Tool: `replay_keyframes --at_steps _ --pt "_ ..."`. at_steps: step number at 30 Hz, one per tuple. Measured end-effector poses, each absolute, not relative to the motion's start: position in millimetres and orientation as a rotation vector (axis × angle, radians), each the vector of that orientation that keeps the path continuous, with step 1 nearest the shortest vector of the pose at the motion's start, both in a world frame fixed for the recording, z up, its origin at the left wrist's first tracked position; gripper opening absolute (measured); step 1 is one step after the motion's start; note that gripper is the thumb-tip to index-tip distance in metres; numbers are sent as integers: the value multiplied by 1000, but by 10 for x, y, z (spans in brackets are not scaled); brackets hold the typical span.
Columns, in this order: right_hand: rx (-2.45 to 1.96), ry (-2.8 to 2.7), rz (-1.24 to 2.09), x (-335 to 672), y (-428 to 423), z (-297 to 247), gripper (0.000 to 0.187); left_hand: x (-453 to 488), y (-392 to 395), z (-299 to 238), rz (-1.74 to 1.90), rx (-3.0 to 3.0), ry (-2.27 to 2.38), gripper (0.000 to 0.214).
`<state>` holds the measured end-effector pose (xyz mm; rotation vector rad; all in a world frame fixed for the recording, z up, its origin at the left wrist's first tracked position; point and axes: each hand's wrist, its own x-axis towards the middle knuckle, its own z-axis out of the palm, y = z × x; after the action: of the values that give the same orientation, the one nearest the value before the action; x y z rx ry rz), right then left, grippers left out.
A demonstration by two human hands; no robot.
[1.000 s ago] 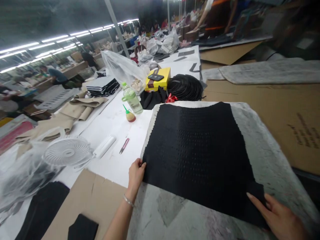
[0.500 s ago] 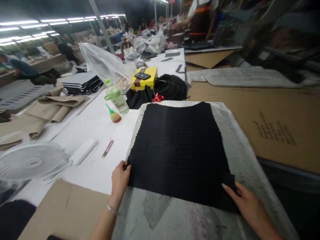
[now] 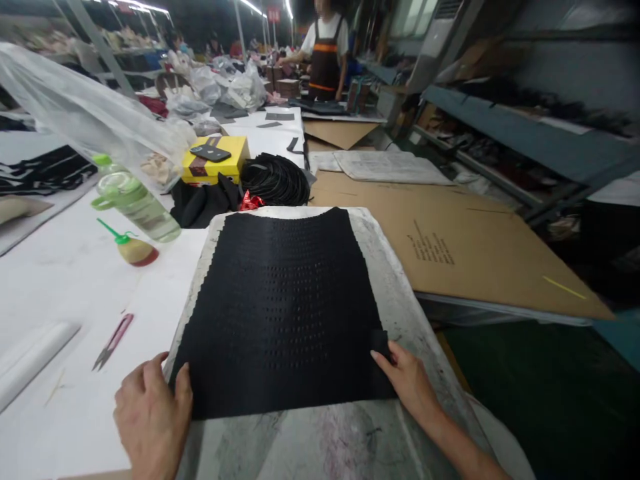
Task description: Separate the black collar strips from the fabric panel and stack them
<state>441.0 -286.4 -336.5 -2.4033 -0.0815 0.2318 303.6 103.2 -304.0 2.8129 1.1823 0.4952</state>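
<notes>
A black fabric panel [image 3: 280, 300] with wavy side edges and rows of small slits lies flat on a grey, stained board [image 3: 300, 443]. My left hand [image 3: 155, 413] is at its near left corner, thumb on top and fingers curled at the edge. At the right edge, my right hand [image 3: 400, 367] pinches the panel between thumb and fingers. A small black square [image 3: 380, 341] shows at those fingertips; whether it is a fold or a separate piece I cannot tell. Pink thread snips [image 3: 114, 341] lie left of the board.
Left of the board are a small oil bottle [image 3: 133, 250], a green water bottle [image 3: 140, 203] and a white tube-like object [image 3: 35, 363]. Beyond it sit a yellow box [image 3: 215, 157] with a phone [image 3: 210, 153] and a black strip bundle [image 3: 277, 180]. Cardboard [image 3: 380, 213] lies right; a co-worker [image 3: 325, 53] stands behind.
The view has swung right, so the bottles and snips sit further left and a shelf shows at right. My left hand's fingers are more spread at the corner; my right hand stays at the right edge.
</notes>
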Motion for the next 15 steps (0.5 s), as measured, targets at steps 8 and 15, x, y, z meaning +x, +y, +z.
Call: replay_keyframes --at_steps 8,15 --pt "-2421 -80 272 4413 -2883 -3424 35 3049 864 -3358 528 2779 612 55" --pt "-2497 -26 226 4425 -2954 -3476 52 3036 748 -3301 474 2812 711 44"
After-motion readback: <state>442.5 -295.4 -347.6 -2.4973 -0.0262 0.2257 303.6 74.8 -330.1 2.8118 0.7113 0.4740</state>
